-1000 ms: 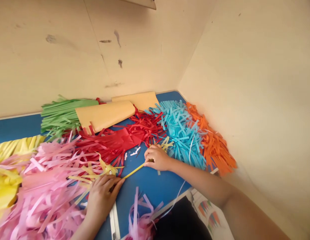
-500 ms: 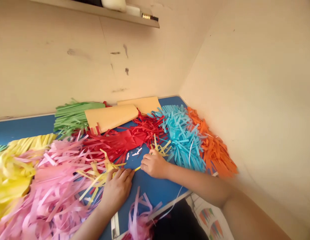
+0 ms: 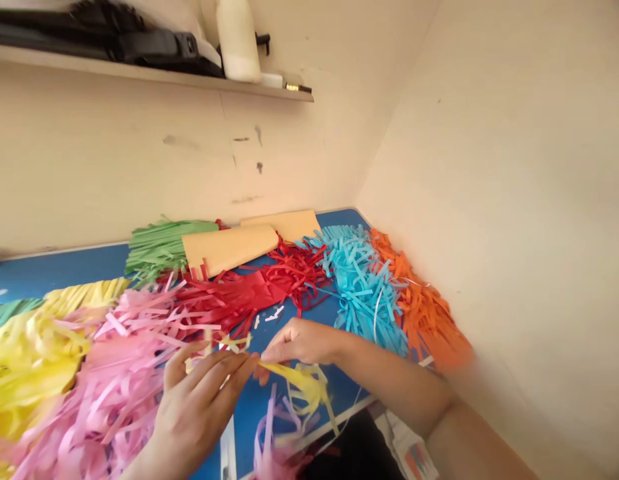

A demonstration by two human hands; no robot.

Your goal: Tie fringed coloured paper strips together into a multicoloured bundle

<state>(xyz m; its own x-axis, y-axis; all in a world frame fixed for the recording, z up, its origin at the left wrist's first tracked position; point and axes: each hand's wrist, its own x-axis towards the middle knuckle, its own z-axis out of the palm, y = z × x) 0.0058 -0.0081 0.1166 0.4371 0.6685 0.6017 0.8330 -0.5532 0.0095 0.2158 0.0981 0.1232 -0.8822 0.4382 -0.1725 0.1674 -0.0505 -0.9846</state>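
A yellow fringed paper tassel (image 3: 305,382) is stretched between my two hands above the blue table, its middle drawn into a narrow strand. My left hand (image 3: 196,393) is closed, its fingertips on the left part of that strand. More pale yellow strips stick out behind those fingers. Pinching the strand just to the right, my right hand (image 3: 304,343) has its fingers pressed together. Loose fringe hangs below my right hand. Fingers partly hide the strand where they meet.
Fringed paper covers much of the blue table (image 3: 344,373): pink (image 3: 119,373), yellow (image 3: 29,367), red (image 3: 249,290), light blue (image 3: 364,287), orange (image 3: 429,307) and green (image 3: 159,247). Folded tan paper (image 3: 232,247) lies at the back. A shelf (image 3: 154,81) holds a white bottle (image 3: 238,43).
Both hands have come closer together, and the right has rolled over. The tassel's right fringe has swung from beyond the right hand to below it. The view has tilted up, showing more shelf.
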